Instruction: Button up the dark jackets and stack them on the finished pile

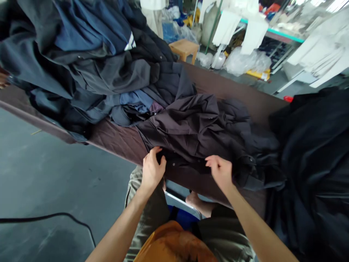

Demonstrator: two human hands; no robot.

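A dark, nearly black garment [188, 127] lies crumpled over the brown-covered table in front of me, small snap buttons showing along its near edge. At that edge's left part is my left hand [154, 169], its thumb and fingers curved and apart, touching the cloth. Farther right, my right hand [220, 171] has its fingers bent together in a pinch at the same edge. The cloth between those fingertips is mostly hidden.
A large heap of dark and navy garments [103, 69] covers the table's left. More black cloth [313, 163] hangs at the right. Beyond stand a wooden stool [184, 47] and a table with white pieces [255, 34]. A black cable [54, 215] crosses the floor.
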